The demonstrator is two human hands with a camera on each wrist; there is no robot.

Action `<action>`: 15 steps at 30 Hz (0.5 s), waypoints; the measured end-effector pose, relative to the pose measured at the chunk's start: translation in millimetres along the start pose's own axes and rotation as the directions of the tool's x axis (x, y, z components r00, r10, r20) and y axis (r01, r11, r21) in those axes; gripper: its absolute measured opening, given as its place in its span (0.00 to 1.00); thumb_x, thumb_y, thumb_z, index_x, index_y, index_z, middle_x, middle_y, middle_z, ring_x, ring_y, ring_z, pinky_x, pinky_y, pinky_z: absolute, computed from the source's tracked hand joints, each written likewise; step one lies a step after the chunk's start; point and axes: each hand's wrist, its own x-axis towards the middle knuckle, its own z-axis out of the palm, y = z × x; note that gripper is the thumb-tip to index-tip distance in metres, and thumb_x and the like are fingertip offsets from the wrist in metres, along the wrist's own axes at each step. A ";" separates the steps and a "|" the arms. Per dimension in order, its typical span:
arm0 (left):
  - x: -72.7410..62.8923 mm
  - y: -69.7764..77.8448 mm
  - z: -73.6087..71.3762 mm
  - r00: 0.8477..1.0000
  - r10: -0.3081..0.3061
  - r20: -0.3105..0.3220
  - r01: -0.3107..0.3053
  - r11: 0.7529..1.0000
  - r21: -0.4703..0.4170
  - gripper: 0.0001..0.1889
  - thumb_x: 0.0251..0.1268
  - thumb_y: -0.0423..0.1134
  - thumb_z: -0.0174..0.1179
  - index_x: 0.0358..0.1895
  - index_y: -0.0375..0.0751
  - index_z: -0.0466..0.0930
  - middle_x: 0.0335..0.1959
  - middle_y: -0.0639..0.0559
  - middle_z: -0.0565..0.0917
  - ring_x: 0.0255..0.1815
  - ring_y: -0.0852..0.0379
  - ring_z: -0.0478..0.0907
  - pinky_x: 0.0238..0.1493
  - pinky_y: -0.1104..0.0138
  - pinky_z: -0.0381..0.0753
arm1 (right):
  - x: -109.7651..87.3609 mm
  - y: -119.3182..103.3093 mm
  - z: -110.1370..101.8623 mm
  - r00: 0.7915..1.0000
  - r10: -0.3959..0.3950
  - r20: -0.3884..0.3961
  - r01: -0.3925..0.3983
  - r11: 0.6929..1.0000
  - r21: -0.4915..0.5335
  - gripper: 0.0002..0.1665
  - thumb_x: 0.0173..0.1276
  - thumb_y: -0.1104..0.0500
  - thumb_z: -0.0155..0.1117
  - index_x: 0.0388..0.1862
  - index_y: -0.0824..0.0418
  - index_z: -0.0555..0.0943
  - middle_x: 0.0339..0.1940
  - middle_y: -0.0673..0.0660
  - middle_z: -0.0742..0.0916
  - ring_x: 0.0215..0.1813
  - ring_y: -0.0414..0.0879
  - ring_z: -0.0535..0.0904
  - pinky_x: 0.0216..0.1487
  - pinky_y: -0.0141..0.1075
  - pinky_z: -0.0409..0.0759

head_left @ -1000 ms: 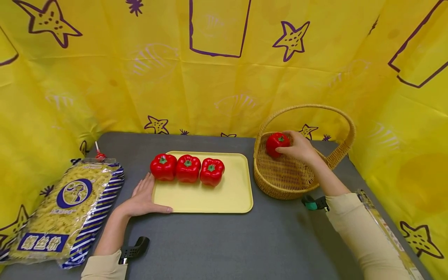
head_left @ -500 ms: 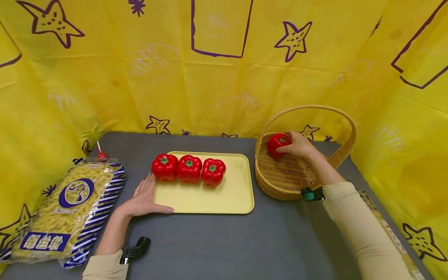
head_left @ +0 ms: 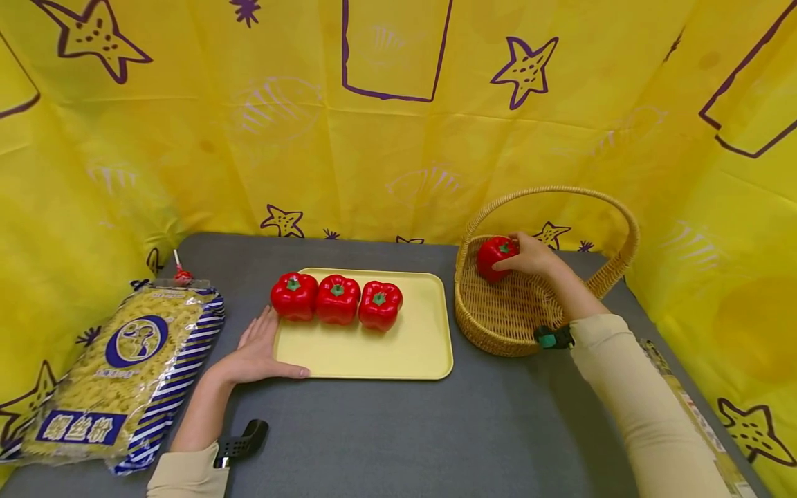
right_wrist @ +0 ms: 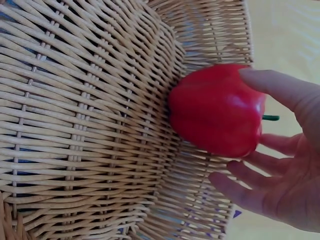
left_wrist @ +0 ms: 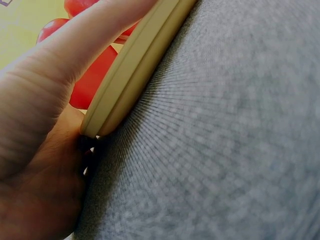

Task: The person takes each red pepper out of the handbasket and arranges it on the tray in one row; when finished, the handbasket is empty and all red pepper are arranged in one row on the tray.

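In the head view, three red bell peppers stand in a row on a pale yellow tray, the leftmost at its left rim. My left hand rests at the tray's near-left corner, thumb along the front edge and straight fingers along the left side. A wicker basket with a tall handle stands to the right of the tray. Inside it, at the far-left wall, is another red bell pepper with a green stem. My right hand holds this pepper, thumb on one side and fingers on the other.
A large clear bag of pasta lies at the left of the grey table. Behind it is a red lollipop. A long patterned strip runs along the table's right edge. Yellow printed cloth hangs around the table.
My right forearm has shifted a little leftward and forward, while the hand stays at the pepper in the basket. The left hand and the tray keep their places.
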 end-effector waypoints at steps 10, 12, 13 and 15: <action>-0.8 1.0 -0.2 1.000 0.006 -0.003 -0.006 1.000 -0.005 0.70 0.42 0.62 0.73 0.75 0.27 0.33 0.76 0.27 0.36 0.75 0.30 0.29 0.69 0.36 0.29 | 1.5 -1.1 0.5 1.000 0.004 -0.008 -0.004 0.999 -0.041 0.50 0.66 0.51 0.65 0.73 0.76 0.51 0.68 0.79 0.65 0.67 0.74 0.60 0.65 0.63 0.61; -0.9 0.7 -0.2 1.000 0.005 -0.002 -0.005 1.000 -0.005 0.70 0.42 0.62 0.73 0.75 0.27 0.33 0.76 0.27 0.36 0.75 0.30 0.29 0.69 0.36 0.29 | 1.8 -1.0 0.6 1.000 0.004 -0.009 -0.005 0.999 -0.046 0.50 0.66 0.52 0.65 0.73 0.76 0.51 0.67 0.79 0.65 0.67 0.74 0.60 0.65 0.64 0.61; -0.9 0.6 -0.2 1.000 0.005 -0.002 -0.005 1.000 -0.004 0.70 0.42 0.62 0.73 0.75 0.27 0.33 0.76 0.27 0.36 0.75 0.30 0.29 0.69 0.36 0.29 | 2.2 -0.5 0.8 1.000 0.006 -0.009 -0.006 0.999 -0.046 0.50 0.66 0.52 0.65 0.73 0.76 0.51 0.67 0.79 0.65 0.67 0.74 0.61 0.65 0.63 0.61; -0.9 0.3 -0.3 1.000 0.003 -0.001 -0.003 1.000 -0.005 0.70 0.42 0.62 0.73 0.75 0.27 0.33 0.76 0.27 0.36 0.75 0.30 0.29 0.69 0.36 0.29 | 3.2 0.3 1.4 1.000 0.005 -0.010 -0.006 0.999 -0.049 0.49 0.66 0.52 0.65 0.73 0.76 0.52 0.67 0.79 0.65 0.67 0.74 0.61 0.65 0.63 0.61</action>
